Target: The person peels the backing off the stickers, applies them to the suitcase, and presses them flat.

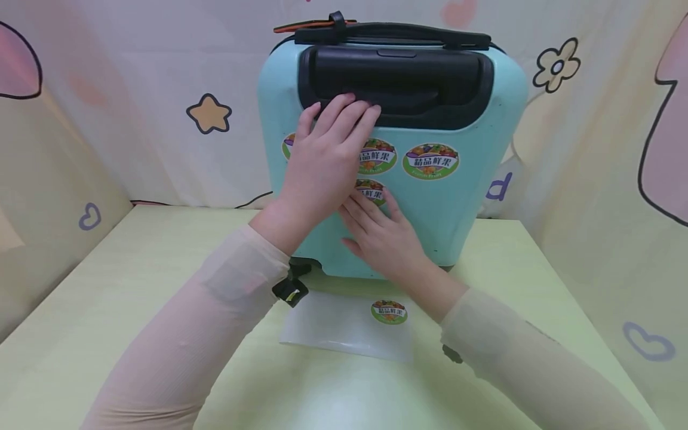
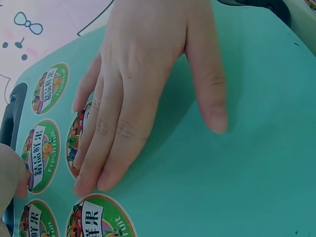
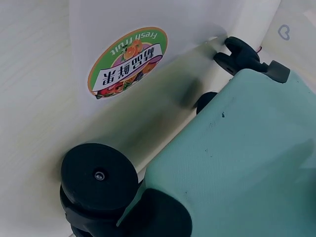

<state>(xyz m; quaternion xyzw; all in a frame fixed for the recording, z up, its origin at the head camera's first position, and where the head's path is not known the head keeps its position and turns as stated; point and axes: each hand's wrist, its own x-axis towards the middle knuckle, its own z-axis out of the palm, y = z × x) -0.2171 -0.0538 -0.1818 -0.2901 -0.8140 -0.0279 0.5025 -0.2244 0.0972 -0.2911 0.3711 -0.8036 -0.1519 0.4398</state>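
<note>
A light teal suitcase (image 1: 424,227) stands upright, with oval fruit stickers on its face. My left hand (image 1: 325,161) rests against its upper front, fingertips on the black handle recess (image 1: 398,83). My right hand (image 1: 384,239) lies on the face with fingers extended, touching a second-row sticker (image 1: 371,190). In the left wrist view, the right hand's (image 2: 138,94) fingers partly cover that sticker (image 2: 74,143); another second-row sticker (image 2: 101,219) sits beside them. Only part of the left hand (image 2: 10,173) shows there. Neither hand appears in the right wrist view.
On the pale table (image 1: 226,358), in front of the suitcase, lies a white backing sheet (image 1: 333,322) bearing one oval sticker (image 1: 389,312). Black wheels (image 3: 101,175) show at the suitcase's base. Patterned cloth (image 1: 161,119) hangs behind and at both sides.
</note>
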